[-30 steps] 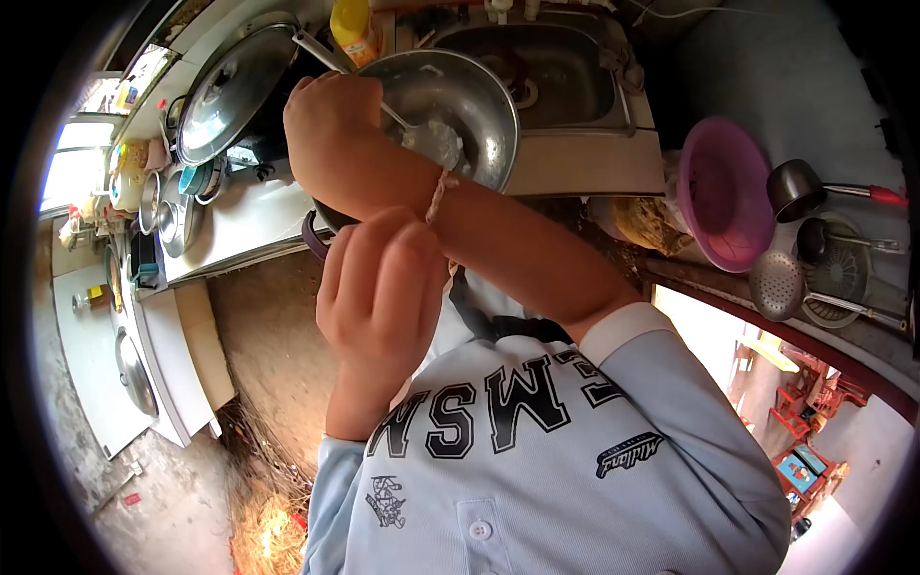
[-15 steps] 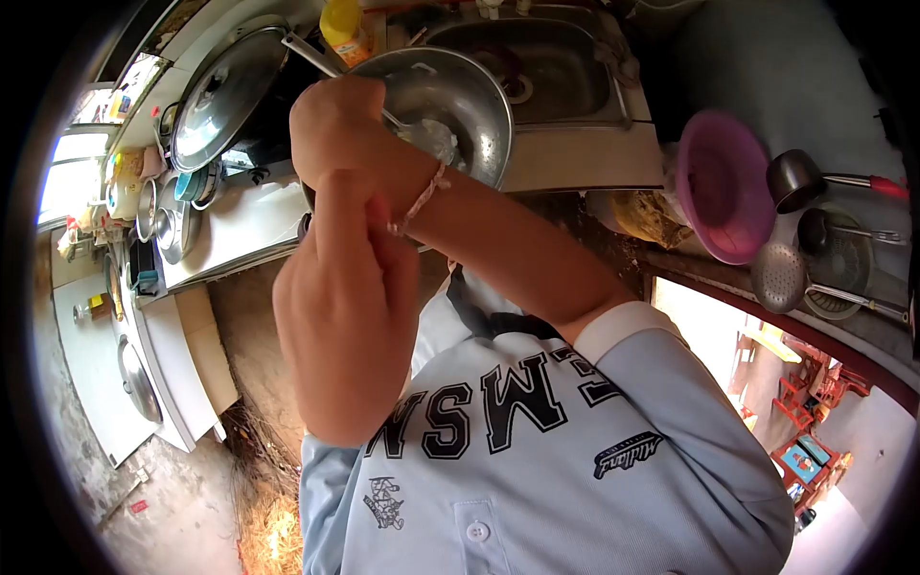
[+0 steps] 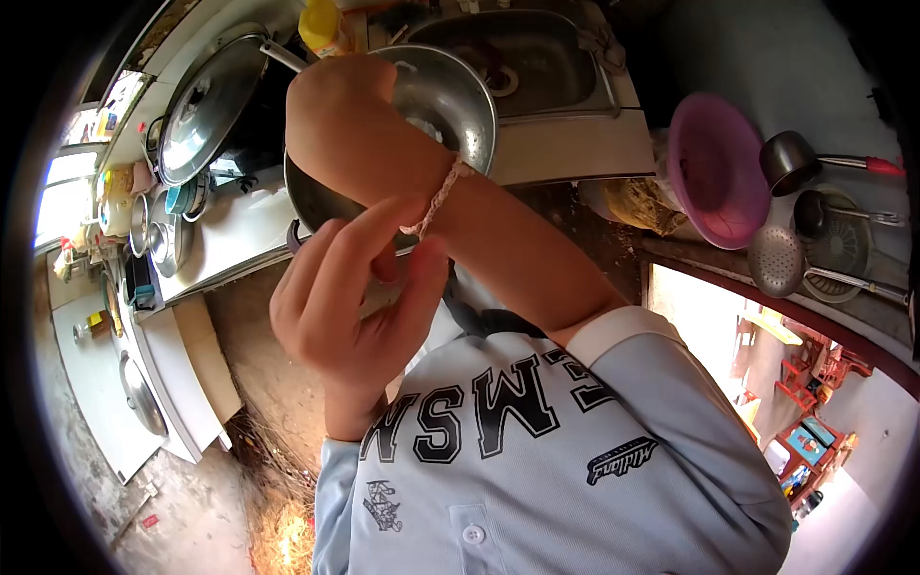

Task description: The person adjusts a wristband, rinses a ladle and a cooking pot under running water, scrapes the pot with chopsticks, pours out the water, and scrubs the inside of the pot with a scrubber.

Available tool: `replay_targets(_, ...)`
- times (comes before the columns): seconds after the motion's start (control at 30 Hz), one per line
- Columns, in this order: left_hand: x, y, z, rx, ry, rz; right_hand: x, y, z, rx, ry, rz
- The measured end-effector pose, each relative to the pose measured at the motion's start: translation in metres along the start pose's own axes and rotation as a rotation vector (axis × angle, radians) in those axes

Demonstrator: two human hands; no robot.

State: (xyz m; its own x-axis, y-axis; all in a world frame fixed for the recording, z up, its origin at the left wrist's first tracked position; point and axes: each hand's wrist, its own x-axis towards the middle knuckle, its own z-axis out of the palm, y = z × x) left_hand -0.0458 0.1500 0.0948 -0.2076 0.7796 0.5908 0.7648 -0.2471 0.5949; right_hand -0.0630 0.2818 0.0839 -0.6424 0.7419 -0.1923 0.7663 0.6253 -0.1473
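My right hand bends down over the metal wok, its back toward me and its fingertips hidden. It appears closed on a long-handled metal utensil, whose handle sticks out beyond the hand; the working end is mostly covered. A pale braided bracelet circles my right wrist. My left hand is lifted in front of my chest, thumb and bent fingers apart, the index fingertip at the bracelet. Whether it touches is unclear. A little whitish matter shows inside the wok.
A sink lies behind the wok, with a yellow bottle to its left. A large lidded pot stands at left. To the right are a pink basin, a ladle and a skimmer.
My left hand's fingers have spread and risen toward the bracelet, the thumb moving away from the index finger. My right hand stays over the wok. The view has shifted slightly.
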Motion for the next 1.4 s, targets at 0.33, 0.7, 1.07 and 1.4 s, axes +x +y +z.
replay_targets(0.33,-0.008,0.004,0.012,0.077,-0.035,-0.083,0.009,-0.002,0.006,-0.078,-0.050,0.011)
replay_targets(0.7,-0.012,0.006,0.017,0.237,0.066,-0.152,0.014,-0.012,0.016,-0.097,0.010,0.062)
replay_targets(1.07,-0.009,0.009,0.012,0.203,0.025,-0.301,0.010,-0.010,0.011,-0.056,0.028,0.041)
replay_targets(1.4,-0.001,0.014,0.004,-0.397,-0.026,-0.685,0.000,-0.006,0.002,-0.032,0.034,0.010)
